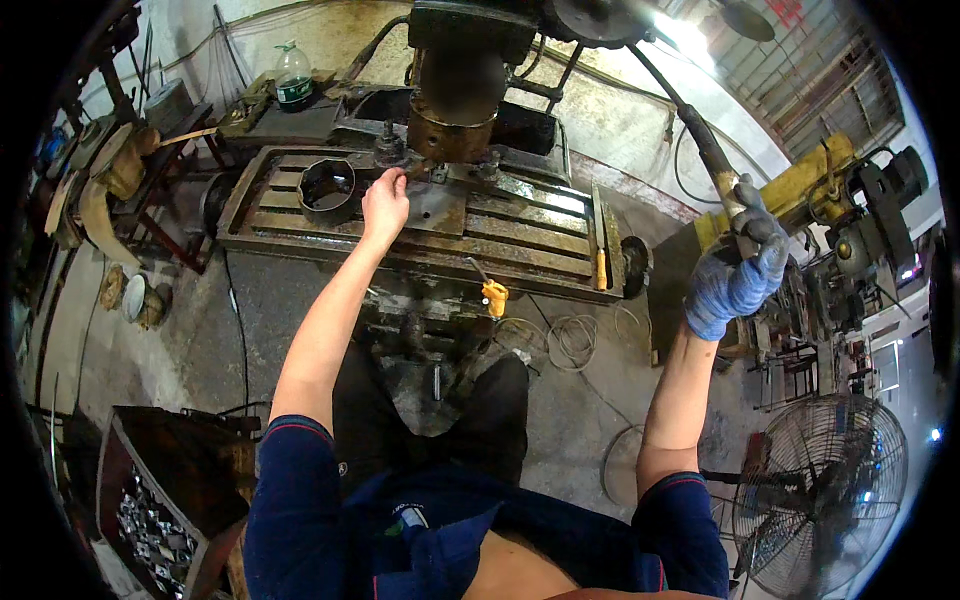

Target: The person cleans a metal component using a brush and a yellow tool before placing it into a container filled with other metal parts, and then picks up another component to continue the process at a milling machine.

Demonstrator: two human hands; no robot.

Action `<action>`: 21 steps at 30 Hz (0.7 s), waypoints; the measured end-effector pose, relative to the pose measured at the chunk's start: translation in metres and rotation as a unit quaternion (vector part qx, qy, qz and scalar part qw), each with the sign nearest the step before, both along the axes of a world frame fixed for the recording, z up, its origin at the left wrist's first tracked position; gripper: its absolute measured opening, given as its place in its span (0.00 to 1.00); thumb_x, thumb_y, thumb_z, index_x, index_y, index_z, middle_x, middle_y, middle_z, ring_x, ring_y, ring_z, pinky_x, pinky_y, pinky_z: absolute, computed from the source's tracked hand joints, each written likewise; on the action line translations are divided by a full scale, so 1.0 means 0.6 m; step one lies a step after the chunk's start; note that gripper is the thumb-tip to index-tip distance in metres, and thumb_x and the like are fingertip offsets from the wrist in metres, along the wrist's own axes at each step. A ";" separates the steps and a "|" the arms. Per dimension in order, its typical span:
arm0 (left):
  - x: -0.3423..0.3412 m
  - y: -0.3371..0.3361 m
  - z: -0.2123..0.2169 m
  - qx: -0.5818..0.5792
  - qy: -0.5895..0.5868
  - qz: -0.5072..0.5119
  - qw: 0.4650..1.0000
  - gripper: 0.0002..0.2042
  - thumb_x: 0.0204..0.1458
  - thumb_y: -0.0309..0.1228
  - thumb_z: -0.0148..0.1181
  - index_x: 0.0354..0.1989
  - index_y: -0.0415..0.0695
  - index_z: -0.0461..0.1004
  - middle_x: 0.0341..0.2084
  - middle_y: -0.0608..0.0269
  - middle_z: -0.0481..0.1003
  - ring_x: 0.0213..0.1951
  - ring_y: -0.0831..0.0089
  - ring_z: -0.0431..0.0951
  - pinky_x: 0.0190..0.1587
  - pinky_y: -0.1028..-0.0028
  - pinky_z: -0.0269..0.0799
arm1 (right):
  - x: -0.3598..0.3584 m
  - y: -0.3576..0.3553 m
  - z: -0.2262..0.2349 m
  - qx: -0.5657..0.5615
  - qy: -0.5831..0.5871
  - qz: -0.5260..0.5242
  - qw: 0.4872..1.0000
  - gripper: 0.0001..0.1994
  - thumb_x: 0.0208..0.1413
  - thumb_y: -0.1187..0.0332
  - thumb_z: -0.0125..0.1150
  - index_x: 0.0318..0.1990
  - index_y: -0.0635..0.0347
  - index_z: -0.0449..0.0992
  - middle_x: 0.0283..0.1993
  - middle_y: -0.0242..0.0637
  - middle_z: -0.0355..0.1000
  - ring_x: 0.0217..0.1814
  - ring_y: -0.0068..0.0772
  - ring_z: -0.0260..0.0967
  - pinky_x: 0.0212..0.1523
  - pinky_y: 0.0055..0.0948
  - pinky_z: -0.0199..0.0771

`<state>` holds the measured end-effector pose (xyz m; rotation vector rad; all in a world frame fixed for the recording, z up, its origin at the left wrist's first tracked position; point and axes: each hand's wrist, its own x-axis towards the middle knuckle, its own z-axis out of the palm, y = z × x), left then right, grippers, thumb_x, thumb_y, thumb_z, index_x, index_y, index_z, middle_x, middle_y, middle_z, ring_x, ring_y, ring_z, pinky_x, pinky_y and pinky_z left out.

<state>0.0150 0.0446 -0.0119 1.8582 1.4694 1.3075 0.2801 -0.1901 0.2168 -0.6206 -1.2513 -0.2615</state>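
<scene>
A small dark metal part [389, 150] sits on the slotted machine table [520, 235], just below the drill head, at about twelve o'clock from the person's body. The bare left hand [385, 205] reaches up to it, fingers pinched at its lower edge; whether they truly grip it or only touch it I cannot tell, since the fingertips are small and partly hidden. At three o'clock from that part stands the rusty cylindrical spindle housing [452, 120], nearly touching it. At nine o'clock from the left hand lies a dark hexagonal ring [327, 187] on the same table, just beside the wrist. Far out at two o'clock from the body, the right hand [735, 270], in a blue knitted glove, is clenched around the long black feed lever [700, 135] that slants up toward the machine's head. At five o'clock from the left hand a yellow-handled tool [494, 293] hangs at the table's front edge, and a wooden-handled tool [600, 262] lies near the table's right end. A green-capped plastic bottle [293, 78] stands at eleven o'clock behind the table. At seven o'clock, a crate of metal pieces [155, 520] rests on the floor; at four o'clock stands a floor fan [820, 485].
</scene>
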 end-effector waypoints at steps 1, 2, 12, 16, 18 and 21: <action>0.002 -0.005 0.001 0.001 0.011 0.005 1.000 0.11 0.51 0.32 0.49 0.38 0.42 0.73 0.31 0.49 0.75 0.37 0.53 0.74 0.38 0.61 0.69 | -0.007 0.001 0.001 0.001 0.007 -0.009 1.000 0.16 0.55 0.59 0.48 0.25 0.66 0.65 0.30 0.48 0.69 0.43 0.46 0.67 0.55 0.49 0.57; 0.003 -0.009 0.003 0.002 0.023 0.010 1.000 0.11 0.51 0.32 0.49 0.38 0.42 0.73 0.31 0.49 0.75 0.37 0.53 0.74 0.38 0.61 0.69 | -0.011 0.001 0.001 0.003 0.015 -0.017 1.000 0.17 0.55 0.59 0.48 0.24 0.66 0.65 0.29 0.47 0.68 0.43 0.46 0.67 0.55 0.49 0.58; 0.001 -0.029 0.011 -0.010 0.026 -0.014 1.000 0.12 0.51 0.32 0.49 0.39 0.40 0.73 0.31 0.48 0.75 0.37 0.54 0.75 0.39 0.63 0.69 | -0.021 -0.007 -0.017 -0.028 -0.002 -0.003 1.000 0.17 0.57 0.61 0.45 0.22 0.64 0.65 0.21 0.38 0.62 0.42 0.44 0.66 0.59 0.56 0.51; -0.007 -0.042 0.005 -0.017 0.000 -0.022 1.000 0.11 0.51 0.32 0.49 0.38 0.41 0.73 0.30 0.49 0.75 0.37 0.54 0.75 0.38 0.63 0.69 | -0.020 -0.005 -0.027 -0.023 -0.005 -0.013 1.000 0.17 0.57 0.60 0.45 0.21 0.64 0.65 0.21 0.38 0.62 0.42 0.42 0.65 0.58 0.51 0.54; -0.017 -0.047 0.003 -0.035 -0.007 -0.032 0.999 0.11 0.51 0.32 0.49 0.38 0.40 0.73 0.30 0.49 0.75 0.37 0.54 0.75 0.38 0.64 0.69 | -0.022 -0.004 -0.033 -0.023 0.012 -0.014 1.000 0.18 0.56 0.60 0.46 0.21 0.64 0.65 0.21 0.38 0.63 0.41 0.40 0.65 0.56 0.47 0.56; -0.024 -0.059 0.007 -0.063 -0.024 -0.058 0.996 0.11 0.51 0.32 0.49 0.38 0.39 0.73 0.30 0.48 0.75 0.36 0.55 0.76 0.39 0.65 0.69 | -0.011 -0.006 -0.045 -0.034 -0.018 -0.015 0.999 0.19 0.56 0.55 0.46 0.21 0.61 0.63 0.24 0.36 0.61 0.41 0.43 0.64 0.57 0.51 0.53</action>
